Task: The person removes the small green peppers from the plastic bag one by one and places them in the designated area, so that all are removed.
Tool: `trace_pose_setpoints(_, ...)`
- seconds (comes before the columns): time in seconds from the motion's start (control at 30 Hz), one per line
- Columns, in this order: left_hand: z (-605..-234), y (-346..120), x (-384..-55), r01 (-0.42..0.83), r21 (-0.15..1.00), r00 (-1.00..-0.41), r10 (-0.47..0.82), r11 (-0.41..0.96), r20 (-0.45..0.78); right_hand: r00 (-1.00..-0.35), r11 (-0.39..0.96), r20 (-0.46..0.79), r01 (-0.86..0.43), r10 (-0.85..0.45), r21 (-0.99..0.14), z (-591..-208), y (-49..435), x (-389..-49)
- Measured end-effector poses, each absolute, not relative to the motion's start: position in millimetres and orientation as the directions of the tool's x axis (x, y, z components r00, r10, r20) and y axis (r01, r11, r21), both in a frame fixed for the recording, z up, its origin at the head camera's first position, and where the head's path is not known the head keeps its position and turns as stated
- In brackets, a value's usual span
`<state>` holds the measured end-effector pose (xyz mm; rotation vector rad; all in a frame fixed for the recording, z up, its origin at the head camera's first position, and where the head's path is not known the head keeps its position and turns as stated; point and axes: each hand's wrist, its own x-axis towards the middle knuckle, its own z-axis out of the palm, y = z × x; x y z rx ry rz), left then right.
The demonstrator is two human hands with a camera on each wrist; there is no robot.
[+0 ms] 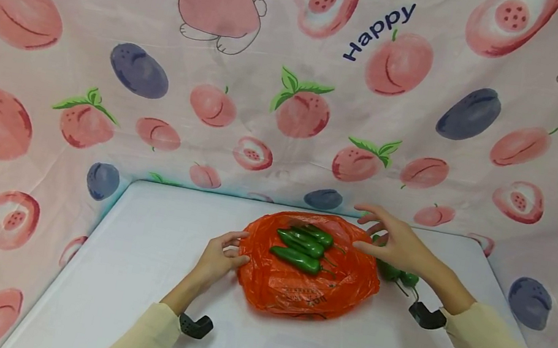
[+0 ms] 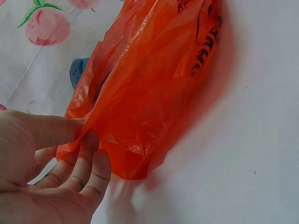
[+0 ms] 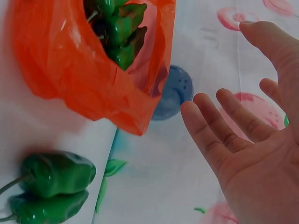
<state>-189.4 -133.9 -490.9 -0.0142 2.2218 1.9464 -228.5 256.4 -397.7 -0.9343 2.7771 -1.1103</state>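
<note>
A: Head view first. Where is the bag?

B: The orange plastic bag point(image 1: 261, 286) sits in the lower middle of the frame, mouth gaping upward, with several green peppers point(image 1: 297, 259) inside. The left hand point(image 1: 217, 257) is at its left edge. The right hand point(image 1: 394, 242) is near its upper right edge, above some loose peppers point(image 1: 408, 279) that it partly hides.

A: And the left wrist view?

B: At lower left, that hand's grip pinches the thin rim between thumb and fingers. Only this side is held, so I'd judge a hard tug could tear the film, or tilt the bag and spill its contents.

A: The right wrist view?

B: At right, the other grip is spread, clear of the plastic and holding nothing. The rim near it sags, so to my mind it could fold inward and narrow the mouth. Two loose peppers lie at lower left; a careless sweep might roll them off, as the edge is near.

A: Edge of what?

B: The white desk point(image 3: 70, 133), on the left of that view. Beyond it hangs a pale pink cloth point(image 3: 154, 154) printed with fruit, which hides whatever room lies behind.
</note>
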Motion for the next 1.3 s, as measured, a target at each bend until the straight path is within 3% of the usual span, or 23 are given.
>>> trace_pose_setpoints(1.03,-507.0,-138.2,-195.5,-0.119,0.983,-0.983,0.121,0.139,-0.136,-0.762,0.505,0.137,-0.541,-0.633,-0.673,-415.1,196.6,-243.9)
trace_pose_setpoints(1.3,-508.2,-138.6,-195.5,-0.112,0.984,-0.985,0.116,0.136,-0.128,-0.756,0.514,0.060,-0.498,-0.652,-0.698,-431.9,182.2,-246.0)
